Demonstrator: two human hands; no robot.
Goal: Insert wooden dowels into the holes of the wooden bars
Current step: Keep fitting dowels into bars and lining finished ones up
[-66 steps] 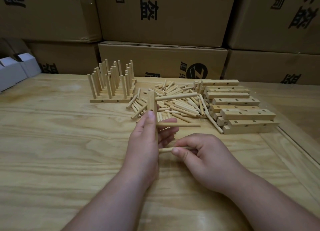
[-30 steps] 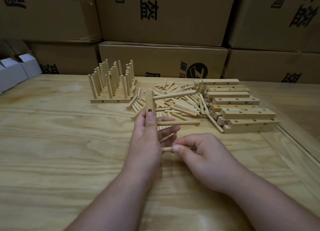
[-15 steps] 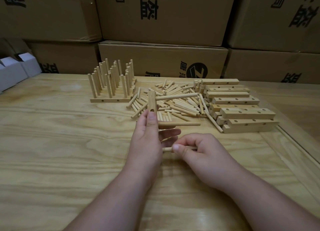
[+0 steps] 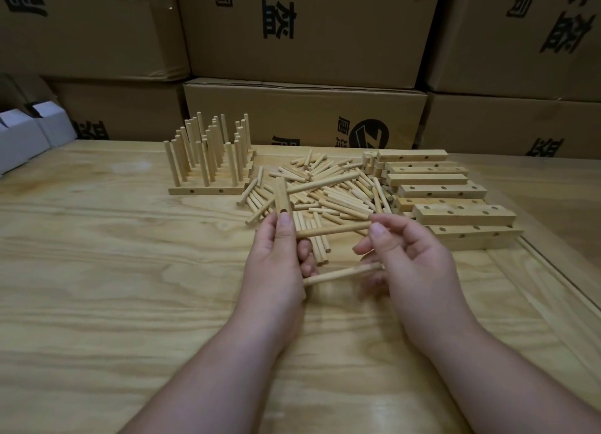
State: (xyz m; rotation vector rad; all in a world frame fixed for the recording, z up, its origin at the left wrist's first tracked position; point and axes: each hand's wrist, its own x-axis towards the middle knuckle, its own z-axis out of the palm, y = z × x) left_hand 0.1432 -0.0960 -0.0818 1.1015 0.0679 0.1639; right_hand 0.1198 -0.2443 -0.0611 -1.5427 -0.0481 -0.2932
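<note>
My left hand (image 4: pixel 276 271) grips a wooden bar (image 4: pixel 282 196) and holds it upright above the table. Three dowels stick out of the bar to the right: a top dowel (image 4: pixel 320 181), a middle dowel (image 4: pixel 331 230) and a bottom dowel (image 4: pixel 341 273). My right hand (image 4: pixel 413 264) pinches the free end of the middle dowel between thumb and forefinger. Its other fingers hang loosely by the end of the bottom dowel. A pile of loose dowels (image 4: pixel 338 199) lies just behind my hands.
Bare drilled bars (image 4: pixel 455 212) are stacked at the right of the pile. Finished bars with upright dowels (image 4: pixel 208 160) stand at the back left. Cardboard boxes (image 4: pixel 305 115) wall off the back. White boxes (image 4: pixel 22 134) sit far left. A raised table rim (image 4: pixel 553 271) runs along the right.
My right hand has let go of the bottom dowel and moved up to the end of the middle dowel. The bottom dowel now sticks out of the bar. My left hand barely moved.
</note>
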